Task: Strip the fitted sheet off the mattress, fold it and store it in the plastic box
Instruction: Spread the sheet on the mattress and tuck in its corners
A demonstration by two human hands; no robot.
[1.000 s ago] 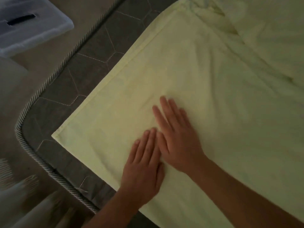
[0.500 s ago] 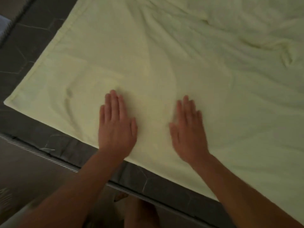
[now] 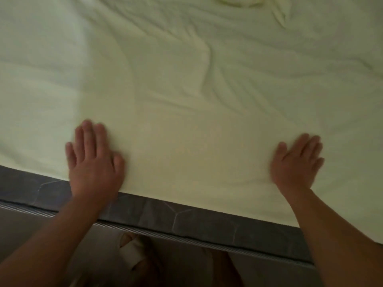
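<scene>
Right at the near edge of the bed, the left hand [image 3: 93, 160] is lying flat and palm down on the pale yellow-green fitted fabric sheet [image 3: 186, 90]. Its fingers are straight and close together, so it's pressing on the cloth, not gripping anything. Its heel is sitting pretty much on the sheet's near hem, with the wrist crossing the bare mattress strip. The right hand [image 3: 294, 162] is doing the same thing well off to the other side, also flat with nothing in it. Its fingers are fanned a little, and it's sitting a bit further in from the hem. Both hands are coming out slightly blurry.

The sheet is lying loose on top of the dark grey quilted mattress [image 3: 186, 220], not tucked round it. It's running under both palms and filling the stretch between them, which is looking fairly smooth. Past the fingertips, wrinkles are fanning out toward a bunched-up lump at the top. The hem is leaving a strip of mattress showing, edged with striped twisted cord piping [image 3: 165, 235].

Compared with earlier, the hands are now spread wide. Half a second ago they were close together, and a second ago they were touching side by side near the sheet's corner.
</scene>
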